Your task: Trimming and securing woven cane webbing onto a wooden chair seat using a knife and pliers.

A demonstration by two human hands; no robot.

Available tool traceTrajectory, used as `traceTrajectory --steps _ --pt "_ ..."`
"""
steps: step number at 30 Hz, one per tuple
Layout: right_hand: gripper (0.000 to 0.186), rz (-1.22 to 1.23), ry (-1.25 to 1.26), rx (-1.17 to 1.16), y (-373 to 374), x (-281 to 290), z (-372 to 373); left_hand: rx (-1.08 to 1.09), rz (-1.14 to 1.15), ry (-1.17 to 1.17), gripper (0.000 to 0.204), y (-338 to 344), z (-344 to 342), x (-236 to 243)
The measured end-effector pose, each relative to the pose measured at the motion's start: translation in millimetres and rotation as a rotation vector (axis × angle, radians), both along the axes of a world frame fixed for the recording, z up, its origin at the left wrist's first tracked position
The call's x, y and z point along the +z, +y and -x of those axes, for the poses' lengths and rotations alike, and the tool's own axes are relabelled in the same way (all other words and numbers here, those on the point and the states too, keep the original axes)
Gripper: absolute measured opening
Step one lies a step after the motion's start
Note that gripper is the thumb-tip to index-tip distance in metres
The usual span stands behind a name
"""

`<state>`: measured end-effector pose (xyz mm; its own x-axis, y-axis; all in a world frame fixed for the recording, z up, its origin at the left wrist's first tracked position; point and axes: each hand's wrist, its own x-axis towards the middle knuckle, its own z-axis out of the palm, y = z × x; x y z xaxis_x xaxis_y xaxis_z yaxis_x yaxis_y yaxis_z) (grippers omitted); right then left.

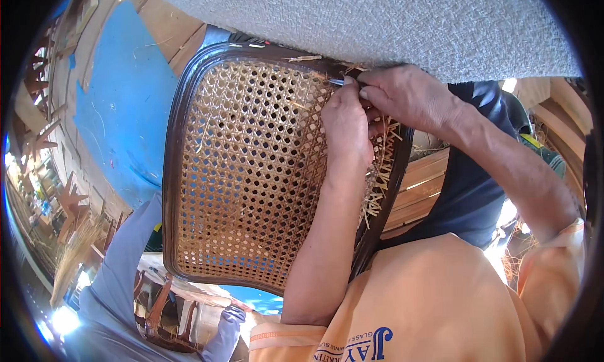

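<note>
A woven cane panel (251,154) in a dark curved wooden frame (171,167) lies tilted in front of me. My left hand (347,116) rests over its upper right part, fingers pinched close to the frame's inner edge. Beside its fingertips shows a thin, shiny bluish sliver (336,82), too small to name. My right hand (406,96) comes in from the right, its thumb and fingers closed next to the left fingertips, over the frame. What either hand pinches is hidden. Loose cut cane ends (377,195) stick out along the panel's right side.
A grey textured cloth surface (390,28) covers the top of the view. To the left lies a blue sheet (126,104), with wooden pieces (72,201) and a straw-like bundle (72,255) farther out. Wooden slats (418,192) show right of the frame.
</note>
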<state>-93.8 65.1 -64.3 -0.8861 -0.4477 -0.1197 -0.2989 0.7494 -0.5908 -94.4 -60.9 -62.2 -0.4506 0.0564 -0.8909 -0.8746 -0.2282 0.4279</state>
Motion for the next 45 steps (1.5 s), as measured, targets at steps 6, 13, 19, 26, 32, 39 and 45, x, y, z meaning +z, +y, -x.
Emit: traceTrajectory --steps 6,13,19,26,32,39,45 --pt "0.02 -0.257 -0.203 -0.146 -9.1 19.8 -12.6 0.015 0.002 0.0 0.029 0.1 -2.5 -4.2" --pt "0.033 -0.209 -0.163 -0.188 -11.9 2.7 -23.4 -0.044 -0.017 0.06 0.028 -4.3 -2.1 -7.5" --pt "0.038 -0.23 -0.005 -0.199 -17.6 -10.1 -31.3 0.028 -0.009 0.083 0.027 -2.5 -0.9 -9.7" --pt "0.044 0.223 -0.615 -0.474 -0.5 30.5 -15.1 -0.07 -0.13 0.08 0.023 -14.7 -8.7 -3.7" --pt "0.045 0.145 -0.622 -0.424 -2.0 35.6 1.8 -0.048 -0.158 0.046 0.022 -13.7 -4.7 -8.7" --pt "0.04 0.525 -1.157 -0.767 -10.3 47.1 12.5 0.118 -0.101 0.048 0.032 -4.6 -1.4 -0.1" --pt "0.04 0.863 -1.287 -0.897 -7.8 29.0 3.8 0.119 -0.043 0.104 0.035 -2.2 -6.1 -1.5"
